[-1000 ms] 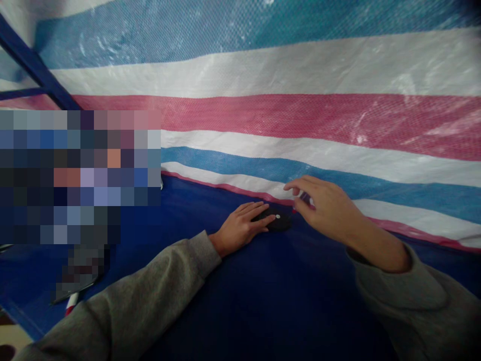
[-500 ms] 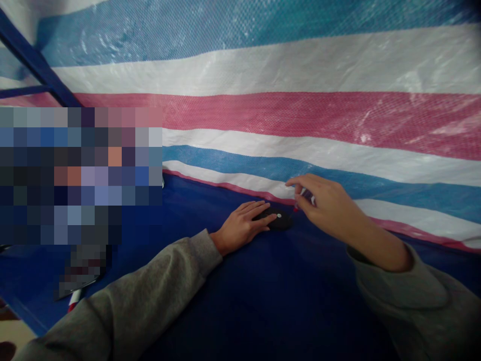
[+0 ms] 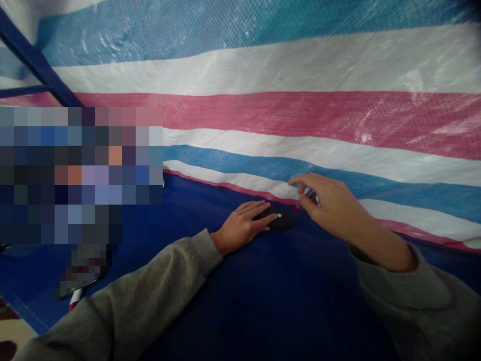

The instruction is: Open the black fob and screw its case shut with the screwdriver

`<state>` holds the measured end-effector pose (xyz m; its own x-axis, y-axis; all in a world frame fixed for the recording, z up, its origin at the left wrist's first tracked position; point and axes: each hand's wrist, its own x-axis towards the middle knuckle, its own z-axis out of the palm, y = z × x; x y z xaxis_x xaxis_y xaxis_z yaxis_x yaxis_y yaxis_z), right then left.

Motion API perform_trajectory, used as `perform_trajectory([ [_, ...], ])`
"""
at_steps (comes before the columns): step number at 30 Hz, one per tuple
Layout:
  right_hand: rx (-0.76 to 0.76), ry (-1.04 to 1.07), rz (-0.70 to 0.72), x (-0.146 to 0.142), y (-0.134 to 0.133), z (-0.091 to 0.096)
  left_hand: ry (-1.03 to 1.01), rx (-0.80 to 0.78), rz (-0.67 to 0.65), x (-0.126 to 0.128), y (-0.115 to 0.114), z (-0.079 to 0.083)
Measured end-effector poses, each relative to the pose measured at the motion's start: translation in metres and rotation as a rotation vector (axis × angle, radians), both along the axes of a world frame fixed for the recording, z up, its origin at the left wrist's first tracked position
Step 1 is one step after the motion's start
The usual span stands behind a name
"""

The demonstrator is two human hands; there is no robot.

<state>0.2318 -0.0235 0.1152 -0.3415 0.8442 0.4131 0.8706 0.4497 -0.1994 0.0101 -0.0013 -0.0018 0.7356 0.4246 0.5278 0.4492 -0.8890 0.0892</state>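
Near the back edge of the blue surface lies a black computer mouse [image 3: 282,222], a flat oval with a small white spot on its upper face. My left hand [image 3: 246,226] reaches over its left end and holds it down, fingers spread across the top; they cover that end. To the right, my right hand [image 3: 325,200] is raised just above the surface, thumb and fingers closed on a slim screwdriver [image 3: 297,207]. Its reddish part shows below the fingers, and its thin dark shaft slants down to the mouse's right end. Whether the tip touches is too blurred to tell.
A striped woven plastic sheet [image 3: 263,110] rises close behind both hands. On the left, a pixelated patch [image 3: 80,170] hides much of the scene. A white and red object [image 3: 75,299] lies beside my left sleeve. A dark blue frame bar [image 3: 37,55] crosses the upper left.
My right hand has shifted slightly to the right with the screwdriver, whose handle shows a little more. My left hand and the mouse stay in place.
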Motion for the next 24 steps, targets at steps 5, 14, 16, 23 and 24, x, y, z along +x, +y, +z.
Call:
perform_trajectory([
  [5, 0.012, 0.053, 0.006, 0.006, -0.004, 0.014, -0.001, -0.014, -0.003, -0.001, 0.0, -0.001],
  [14, -0.269, 0.127, 0.163, 0.008, -0.027, 0.018, -0.021, -0.154, -0.001, -0.004, -0.002, 0.001],
  [16, -0.296, 0.128, 0.196, 0.009, -0.03, 0.009, -0.027, -0.194, 0.013, -0.004, -0.002, 0.002],
  [23, -0.377, 0.055, 0.316, 0.017, -0.042, -0.037, -0.104, -0.334, 0.031, -0.006, 0.001, 0.001],
  [24, -0.403, 0.047, 0.325, 0.016, -0.044, -0.043, -0.121, -0.347, 0.033, -0.006, 0.001, 0.002],
])
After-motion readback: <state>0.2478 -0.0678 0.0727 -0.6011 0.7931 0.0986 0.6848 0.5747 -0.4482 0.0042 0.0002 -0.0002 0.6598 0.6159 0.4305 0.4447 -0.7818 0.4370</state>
